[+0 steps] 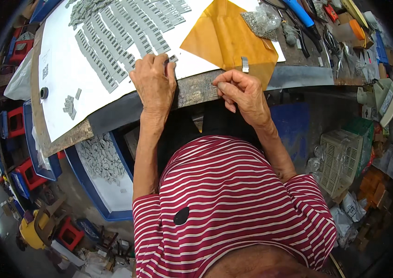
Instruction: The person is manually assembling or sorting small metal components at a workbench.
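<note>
My left hand (pixel 154 85) rests at the near end of the rows of small flat grey pieces (pixel 134 30) on a white sheet (pixel 60 58). Its fingers are bent down and drawn together, and the fingertips hide whatever is between them. One grey piece (pixel 173 59) shows just beside its thumb. By the table's front edge, my right hand (pixel 243 92) has thumb and forefinger pinched; anything in the pinch is too small to make out. Just beyond it, a small shiny metal piece (pixel 245 64) lies on an amber translucent sheet (pixel 215 34).
A bag of tiny metal parts (pixel 261 22) lies on the amber sheet. Loose grey pieces (pixel 69 106) and a black ring (pixel 44 92) sit at the left. Below the table stands a blue tray (pixel 108 215) of grey pieces. Tools, including a blue-handled one (pixel 300 13), crowd the far right.
</note>
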Action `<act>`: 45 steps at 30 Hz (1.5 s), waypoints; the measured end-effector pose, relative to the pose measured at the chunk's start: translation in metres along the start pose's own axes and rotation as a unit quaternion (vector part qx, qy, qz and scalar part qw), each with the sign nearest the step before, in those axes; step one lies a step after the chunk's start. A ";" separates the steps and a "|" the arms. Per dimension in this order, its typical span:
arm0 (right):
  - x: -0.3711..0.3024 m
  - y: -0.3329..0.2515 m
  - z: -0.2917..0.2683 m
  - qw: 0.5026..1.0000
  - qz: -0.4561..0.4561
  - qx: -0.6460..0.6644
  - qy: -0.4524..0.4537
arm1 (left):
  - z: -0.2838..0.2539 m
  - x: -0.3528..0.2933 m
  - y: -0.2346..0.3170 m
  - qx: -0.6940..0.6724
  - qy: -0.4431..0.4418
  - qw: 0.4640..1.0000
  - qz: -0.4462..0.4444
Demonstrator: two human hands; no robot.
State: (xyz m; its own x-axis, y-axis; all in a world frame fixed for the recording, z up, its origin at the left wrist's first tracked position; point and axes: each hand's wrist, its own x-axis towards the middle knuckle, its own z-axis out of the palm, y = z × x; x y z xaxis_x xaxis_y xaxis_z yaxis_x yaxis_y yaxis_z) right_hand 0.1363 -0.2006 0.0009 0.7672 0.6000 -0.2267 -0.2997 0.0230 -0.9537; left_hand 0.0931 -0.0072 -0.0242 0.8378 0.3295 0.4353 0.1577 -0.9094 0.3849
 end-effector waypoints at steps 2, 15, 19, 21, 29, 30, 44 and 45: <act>-0.001 0.000 -0.001 1.000 0.001 -0.010 0.001 | 0.000 0.000 -0.001 0.002 0.000 1.000 0.001; -0.009 -0.007 -0.016 0.998 0.000 -0.036 0.046 | 0.003 0.006 -0.005 -0.021 0.014 1.000 0.014; -0.010 -0.010 -0.018 0.998 -0.005 -0.043 0.049 | 0.002 0.009 -0.007 -0.007 0.032 0.999 0.026; -0.009 -0.008 -0.018 0.998 -0.010 -0.044 0.050 | 0.001 0.009 -0.008 -0.006 0.036 0.999 0.026; -0.015 -0.025 -0.037 0.994 0.002 0.109 0.014 | 0.003 0.013 -0.004 -0.007 0.048 0.998 0.042; -0.015 -0.028 -0.039 0.993 -0.006 0.118 0.013 | 0.003 0.011 -0.004 -0.005 0.059 0.997 0.045; 0.022 -0.001 -0.061 0.839 -0.237 -0.463 0.160 | -0.002 -0.012 0.017 -0.117 0.066 0.986 0.095; 0.024 -0.001 -0.061 0.830 -0.250 -0.473 0.159 | -0.002 -0.013 0.016 -0.121 0.063 0.987 0.090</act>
State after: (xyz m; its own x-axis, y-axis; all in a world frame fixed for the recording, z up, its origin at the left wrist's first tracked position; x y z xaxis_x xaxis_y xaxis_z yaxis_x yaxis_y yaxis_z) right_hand 0.1891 -0.2352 -0.0159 0.8172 0.4605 0.3464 0.5651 -0.5224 -0.6386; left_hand 0.0837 -0.0252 -0.0219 0.7673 0.2101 0.6059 -0.1308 -0.8736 0.4687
